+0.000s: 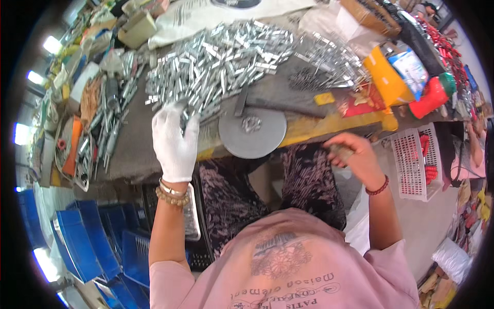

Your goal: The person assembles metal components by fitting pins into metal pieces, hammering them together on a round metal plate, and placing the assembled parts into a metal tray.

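My left hand (176, 141), in a white knit glove, reaches to the near edge of a large pile of small silvery metal pieces (221, 62). Its thumb and fingers are apart, with the fingertips among the pieces. My bare right hand (357, 157) hovers by the table's front edge, above my right knee. Its fingers are curled around something small and greyish that I cannot make out. Between the hands sits a round grey metal disc (252, 139) with a small ring-shaped piece (251, 123) at its middle. A hammer (283, 106) lies just behind the disc, its head toward the left.
Another metal heap (334, 59) and dark small parts (306, 80) lie at back right. Beyond the right hand are a yellow bag (383, 77), a red bottle (429, 98) and a white basket (409, 165). Long metal parts (108, 129) and blue bins (85, 242) are left. A person (424, 11) is far right.
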Action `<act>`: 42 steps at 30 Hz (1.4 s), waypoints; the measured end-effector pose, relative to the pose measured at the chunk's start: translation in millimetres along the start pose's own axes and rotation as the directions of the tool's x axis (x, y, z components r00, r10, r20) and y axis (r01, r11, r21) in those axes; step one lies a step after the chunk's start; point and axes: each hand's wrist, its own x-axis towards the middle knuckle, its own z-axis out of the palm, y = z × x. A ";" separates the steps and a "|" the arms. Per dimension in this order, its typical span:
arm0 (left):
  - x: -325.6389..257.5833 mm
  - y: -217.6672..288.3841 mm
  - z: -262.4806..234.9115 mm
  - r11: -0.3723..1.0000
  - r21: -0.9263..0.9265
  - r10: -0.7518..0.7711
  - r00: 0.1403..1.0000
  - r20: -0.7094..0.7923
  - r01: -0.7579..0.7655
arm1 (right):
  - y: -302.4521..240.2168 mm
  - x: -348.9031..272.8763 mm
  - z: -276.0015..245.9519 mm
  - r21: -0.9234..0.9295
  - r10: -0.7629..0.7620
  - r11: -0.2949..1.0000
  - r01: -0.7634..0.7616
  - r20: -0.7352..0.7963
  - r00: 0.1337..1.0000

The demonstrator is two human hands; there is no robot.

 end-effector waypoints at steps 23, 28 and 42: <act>-9.2 -1.9 21.2 0.980 0.152 -0.126 0.991 -0.038 0.130 | 269.5 -2.3 32.9 0.394 0.373 0.883 -0.255 -0.258 0.891; -8.4 -15.9 19.4 0.962 0.224 -0.160 0.987 -0.013 0.159 | 325.7 -26.1 46.7 0.105 0.560 0.827 -0.553 -0.058 0.827; -12.8 -6.5 20.1 0.975 0.120 -0.173 0.978 -0.117 0.187 | 209.6 -50.1 -37.0 0.173 -0.010 0.970 0.170 -0.670 0.743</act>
